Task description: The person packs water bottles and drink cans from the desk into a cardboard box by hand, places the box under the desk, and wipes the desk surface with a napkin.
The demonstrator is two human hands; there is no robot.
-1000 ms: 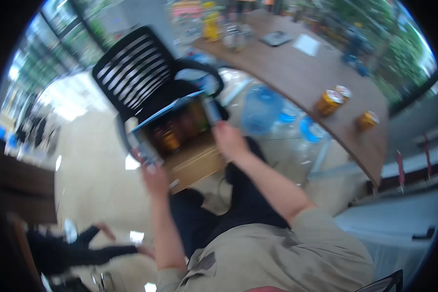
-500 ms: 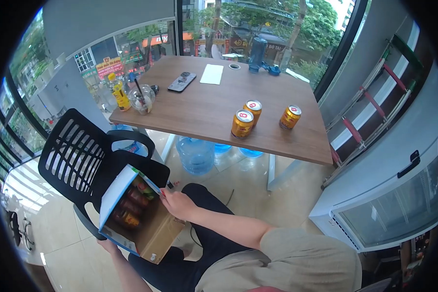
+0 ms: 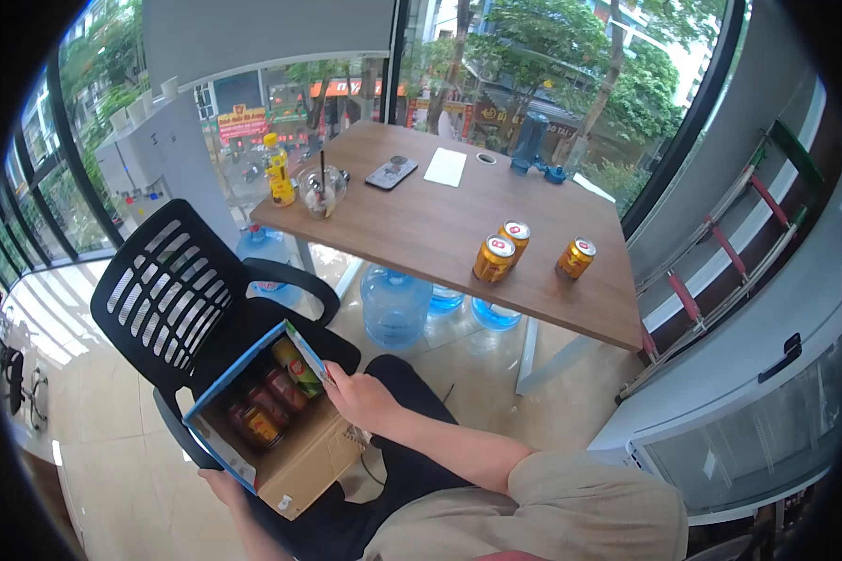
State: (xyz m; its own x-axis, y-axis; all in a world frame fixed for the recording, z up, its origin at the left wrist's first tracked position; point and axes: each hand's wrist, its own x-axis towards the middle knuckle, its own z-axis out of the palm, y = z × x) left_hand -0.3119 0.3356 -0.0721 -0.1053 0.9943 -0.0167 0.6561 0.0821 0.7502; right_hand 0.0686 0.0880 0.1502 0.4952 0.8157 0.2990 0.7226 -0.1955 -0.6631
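An open cardboard box (image 3: 311, 460) with blue and white edges rests tilted at the chair seat, over my legs. Inside it lie several cans, among them an orange one (image 3: 260, 425), dark red ones (image 3: 284, 389) and a green-yellow one (image 3: 297, 366). My right hand (image 3: 360, 400) grips the box's right side flap. At the lower left side of the box is my left hand (image 3: 223, 488), its fingers partly hidden behind the box edge and closed on it. Three golden cans (image 3: 493, 259) stand upright on the wooden table (image 3: 402, 224), two touching and one apart to the right.
A black mesh chair (image 3: 173, 290) stands left of the table. On the table are a yellow bottle (image 3: 278, 171), a plastic cup (image 3: 322, 194), a phone (image 3: 391, 172), white paper (image 3: 446, 167) and a blue bottle (image 3: 530, 142). Large water bottles (image 3: 395, 309) stand underneath. A ladder (image 3: 720, 245) and glass-door fridge (image 3: 748, 421) are right.
The view has swung from a blurred, tilted angle to a steady one facing the table. Both hands still hold the box, now lower left in view, and its cans show more clearly.
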